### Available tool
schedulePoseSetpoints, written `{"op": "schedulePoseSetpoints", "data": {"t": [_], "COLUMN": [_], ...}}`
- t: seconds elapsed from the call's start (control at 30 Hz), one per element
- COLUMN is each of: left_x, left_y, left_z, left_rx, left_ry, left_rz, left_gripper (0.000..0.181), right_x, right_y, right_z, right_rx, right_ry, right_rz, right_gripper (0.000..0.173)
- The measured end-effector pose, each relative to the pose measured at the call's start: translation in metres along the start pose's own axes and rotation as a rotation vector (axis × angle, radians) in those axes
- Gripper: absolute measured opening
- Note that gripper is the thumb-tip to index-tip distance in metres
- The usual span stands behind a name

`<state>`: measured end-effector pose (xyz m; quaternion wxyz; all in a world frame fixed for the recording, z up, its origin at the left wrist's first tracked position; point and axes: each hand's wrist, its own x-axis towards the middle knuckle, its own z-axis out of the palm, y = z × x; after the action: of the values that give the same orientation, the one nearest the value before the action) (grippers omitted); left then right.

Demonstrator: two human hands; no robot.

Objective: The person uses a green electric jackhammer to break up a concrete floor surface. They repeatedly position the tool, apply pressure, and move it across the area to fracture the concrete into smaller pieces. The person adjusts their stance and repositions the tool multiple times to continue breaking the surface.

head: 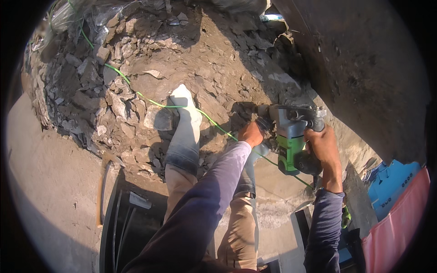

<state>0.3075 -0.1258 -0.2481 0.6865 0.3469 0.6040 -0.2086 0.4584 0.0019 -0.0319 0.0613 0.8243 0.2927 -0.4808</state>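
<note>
A green and grey rotary hammer (288,136) lies sideways across the right side of the view, its front end towards the rubble (136,85). My right hand (321,143) is closed round its rear handle. On the black side handle near the tool's front, my left hand (252,133) has its fingers wrapped. The tool's bit is hidden. A green cable (215,123) crosses the rubble, passes over my booted foot (186,105) and runs behind my left wrist and the tool.
A wooden-handled pickaxe or hoe (100,191) rests on the concrete at left. Beside it is a dark recess holding thin rods (117,221). A large dark panel (368,68) stands at upper right. Pink cloth (397,221) and a blue sheet (392,187) lie at lower right.
</note>
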Motion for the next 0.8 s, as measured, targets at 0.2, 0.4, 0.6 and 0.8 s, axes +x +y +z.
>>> {"op": "schedulePoseSetpoints", "data": {"t": [0.2, 0.4, 0.6, 0.8], "left_x": [0.022, 0.010, -0.051, -0.152], "left_y": [0.010, 0.023, 0.003, -0.043], "left_z": [0.008, 0.008, -0.001, 0.030], "left_rx": [-0.164, -0.271, -0.301, -0.218], "left_ry": [-0.007, 0.083, 0.131, 0.055], "left_rz": [0.022, 0.013, 0.148, 0.268], "left_gripper": [0.035, 0.033, 0.037, 0.071], "right_x": [0.052, 0.062, -0.048, -0.238], "right_y": [-0.032, -0.029, -0.042, -0.014], "right_z": [-0.025, -0.031, -0.028, -0.011], "right_rx": [-0.078, -0.083, -0.150, -0.151], "right_ry": [-0.147, -0.192, -0.104, 0.051], "right_rz": [-0.074, -0.081, -0.099, -0.024], "right_gripper": [0.016, 0.014, 0.023, 0.036]}}
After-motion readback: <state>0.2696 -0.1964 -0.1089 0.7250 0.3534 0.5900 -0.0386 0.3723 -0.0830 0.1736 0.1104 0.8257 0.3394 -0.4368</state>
